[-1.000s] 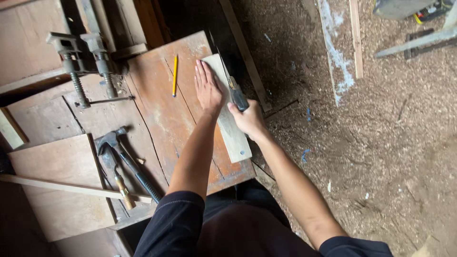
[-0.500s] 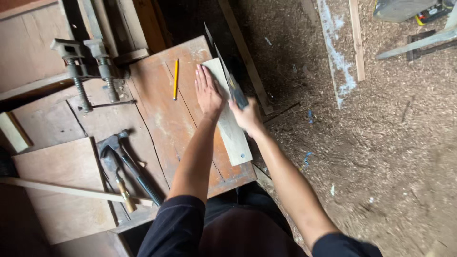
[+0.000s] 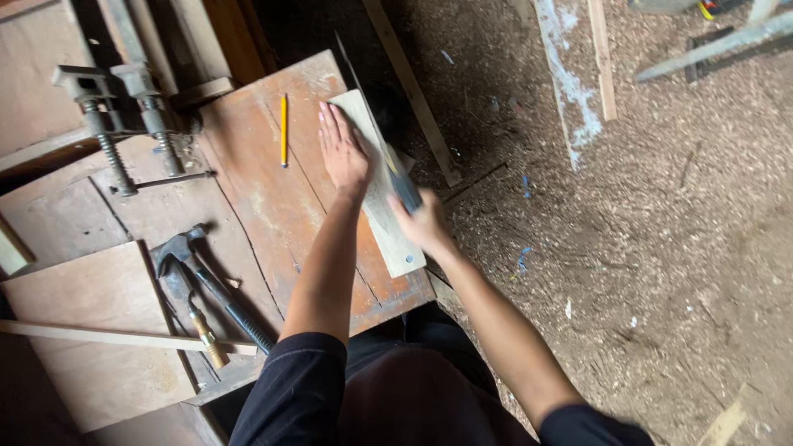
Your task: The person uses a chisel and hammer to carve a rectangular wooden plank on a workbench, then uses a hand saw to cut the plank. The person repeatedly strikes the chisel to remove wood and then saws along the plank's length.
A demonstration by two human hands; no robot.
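My left hand (image 3: pixel 341 151) lies flat, fingers spread, on a pale wooden board (image 3: pixel 391 231) that rests along the right edge of a reddish-brown workbench (image 3: pixel 273 198). My right hand (image 3: pixel 423 221) is blurred with motion and grips the dark handle of a hand saw (image 3: pixel 400 180). The saw's thin blade runs up and away along the board's right edge, past the bench's far corner.
A yellow pencil (image 3: pixel 283 130) lies on the bench left of my left hand. A claw hammer (image 3: pixel 198 277) and a chisel with a wooden handle (image 3: pixel 205 337) lie at the near left. Two metal screw clamps (image 3: pixel 124 116) stand at the back left. Sawdust-covered floor (image 3: pixel 644 248) spreads right.
My right hand has pulled the saw back toward me along the board's edge and is now blurred. The left hand stays pressed on the board.
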